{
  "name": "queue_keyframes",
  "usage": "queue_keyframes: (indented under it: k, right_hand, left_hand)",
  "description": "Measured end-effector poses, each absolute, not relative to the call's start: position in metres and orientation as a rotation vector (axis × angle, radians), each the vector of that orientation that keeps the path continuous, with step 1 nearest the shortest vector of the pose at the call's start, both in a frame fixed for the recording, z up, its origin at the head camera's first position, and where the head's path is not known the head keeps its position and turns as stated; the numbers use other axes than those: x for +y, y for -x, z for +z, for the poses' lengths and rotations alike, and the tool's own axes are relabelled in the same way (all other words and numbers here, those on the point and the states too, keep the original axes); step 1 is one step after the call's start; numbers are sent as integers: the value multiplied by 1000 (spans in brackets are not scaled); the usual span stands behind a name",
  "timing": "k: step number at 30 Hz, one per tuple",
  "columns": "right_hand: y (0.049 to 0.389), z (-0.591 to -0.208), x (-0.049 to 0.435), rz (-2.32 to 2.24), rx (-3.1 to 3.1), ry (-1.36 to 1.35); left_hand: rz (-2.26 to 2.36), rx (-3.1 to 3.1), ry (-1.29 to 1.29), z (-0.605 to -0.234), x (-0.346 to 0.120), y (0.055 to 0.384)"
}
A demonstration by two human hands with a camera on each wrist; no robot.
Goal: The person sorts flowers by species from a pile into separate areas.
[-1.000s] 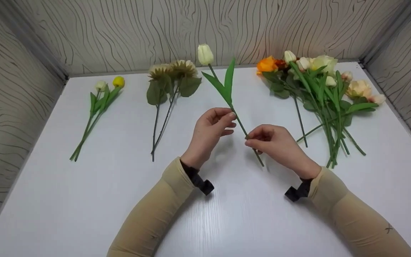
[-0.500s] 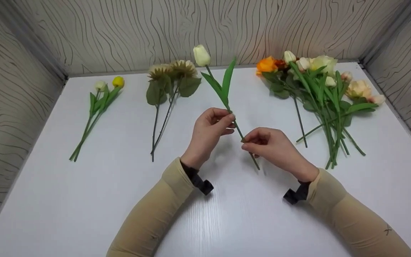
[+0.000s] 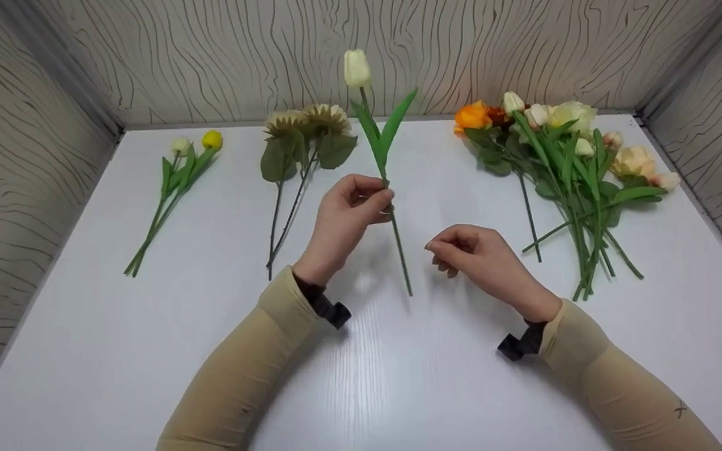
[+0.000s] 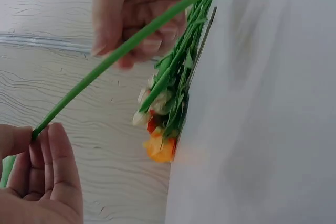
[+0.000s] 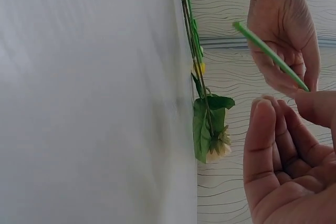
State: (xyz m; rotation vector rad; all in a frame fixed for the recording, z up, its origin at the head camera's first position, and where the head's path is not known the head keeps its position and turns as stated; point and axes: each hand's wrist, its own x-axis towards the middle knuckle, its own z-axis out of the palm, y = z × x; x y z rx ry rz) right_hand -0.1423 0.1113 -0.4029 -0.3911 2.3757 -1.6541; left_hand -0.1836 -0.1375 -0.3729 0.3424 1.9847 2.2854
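At the left of the white table (image 3: 398, 376), a yellow tulip (image 3: 212, 139) and a pale tulip (image 3: 180, 146) are laid together; two brown-backed blooms (image 3: 301, 128) are placed farther right. A mixed flower heap (image 3: 571, 166) is piled at the right. The back is closed by a wood-grain-patterned wall (image 3: 223, 56), bordered by grey corner strips (image 3: 54, 66).

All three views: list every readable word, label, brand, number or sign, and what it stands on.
No words, labels, brands or numbers can be read.
Right sleeve: a small dark X-like mark; I cannot tell if it is a letter.
Left sleeve: a dark smudge, too small to read.
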Motion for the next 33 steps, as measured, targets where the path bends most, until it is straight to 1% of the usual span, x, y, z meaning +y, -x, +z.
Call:
queue_keyframes:
  k: [3,8,14,18,23,33]
  right_hand:
    - [145,-404,113,-1667,2367,369]
    - [150,-405,119,-1654,2377,340]
    - [152,-405,121,-1634,2389,331]
    - [153,-406,120,-1630,2388,329]
    - [153,-407,121,-1636,2372,316]
    - [155,-408,121,-1644,2366,307]
  left_hand:
    - [2220,2118,-282,-361,-174,192]
    - [1903,2471,-55,-350,-250,210]
    - [1337,2871,157,-357,-346,221]
    - [1033,3034,244,-370,-392,218]
    - [938,3051,334,-385,-416,219]
    - [872,3075,374,-395,-416,234]
